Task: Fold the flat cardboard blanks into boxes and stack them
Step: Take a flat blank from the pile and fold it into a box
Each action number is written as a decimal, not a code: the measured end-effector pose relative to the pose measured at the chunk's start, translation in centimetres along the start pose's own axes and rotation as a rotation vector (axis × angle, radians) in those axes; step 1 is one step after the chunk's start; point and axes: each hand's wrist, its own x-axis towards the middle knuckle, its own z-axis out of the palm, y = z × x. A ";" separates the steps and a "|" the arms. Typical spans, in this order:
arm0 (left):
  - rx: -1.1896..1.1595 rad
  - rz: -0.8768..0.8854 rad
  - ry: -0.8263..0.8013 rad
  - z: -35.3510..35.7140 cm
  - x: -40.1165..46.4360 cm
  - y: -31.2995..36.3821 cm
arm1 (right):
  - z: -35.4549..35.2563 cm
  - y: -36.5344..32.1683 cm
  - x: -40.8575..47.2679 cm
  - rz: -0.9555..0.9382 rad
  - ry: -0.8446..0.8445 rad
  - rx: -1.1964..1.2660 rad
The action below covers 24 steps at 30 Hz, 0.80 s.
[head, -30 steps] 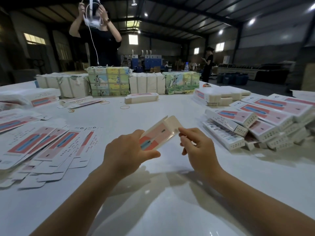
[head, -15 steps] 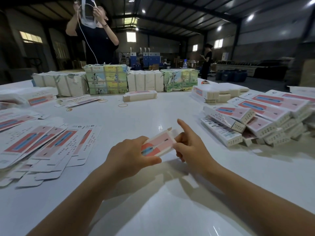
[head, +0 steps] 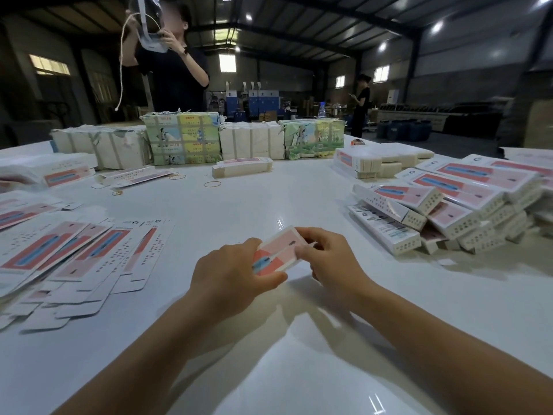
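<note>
Both your forearms reach forward from the bottom of the view and converge toward the middle, bare to the wrists. Your left hand (head: 227, 275) shows its back to the camera, fingers curled and thumb stretched right, pinching the near end of the box (head: 279, 250). Your right hand (head: 332, 259) sits just beside it, fingers bent over the box's far end, thumb pressed against its side.

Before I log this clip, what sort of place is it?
Most likely a packaging workshop in a warehouse-type hall: a pile of folded boxes and fanned flat blanks cover a big white table, strapped paper bundles line its far edge, under a metal truss roof.
</note>
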 end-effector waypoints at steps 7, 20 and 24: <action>-0.036 -0.013 0.094 -0.4 0.0 0.1 | -1.1 -0.1 0.5 -0.034 0.286 -0.411; -0.022 0.009 0.022 0.2 0.0 0.3 | 0.0 0.3 -0.6 -0.288 0.072 -0.691; 0.017 0.006 0.042 0.0 -0.2 -0.2 | 0.3 -0.3 -1.0 -0.215 0.018 -0.497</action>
